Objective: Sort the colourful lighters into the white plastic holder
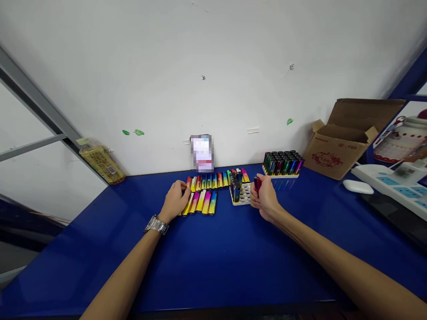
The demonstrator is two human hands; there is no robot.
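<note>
My right hand (265, 196) is closed around a dark red lighter (257, 183), held upright just above the right side of a white holed tray (236, 203). Several dark-topped lighters (236, 192) stand in the tray's left part; some of its holes at the right show unfilled. My left hand (176, 200), with a metal watch (156, 225) on the wrist, rests at the left end of two rows of lighters. Its fingers are curled, and what they pinch, if anything, is hidden. The front row of shiny gradient lighters (201, 202) lies flat, with the back row (214, 181) behind it.
A second white tray (283, 176) full of upright lighters stands back right, beside an open cardboard box (328, 151). A phone (202, 153) leans on the wall. A bottle (102, 162) tilts at left; a power strip (393, 186) and white case (358, 186) lie right.
</note>
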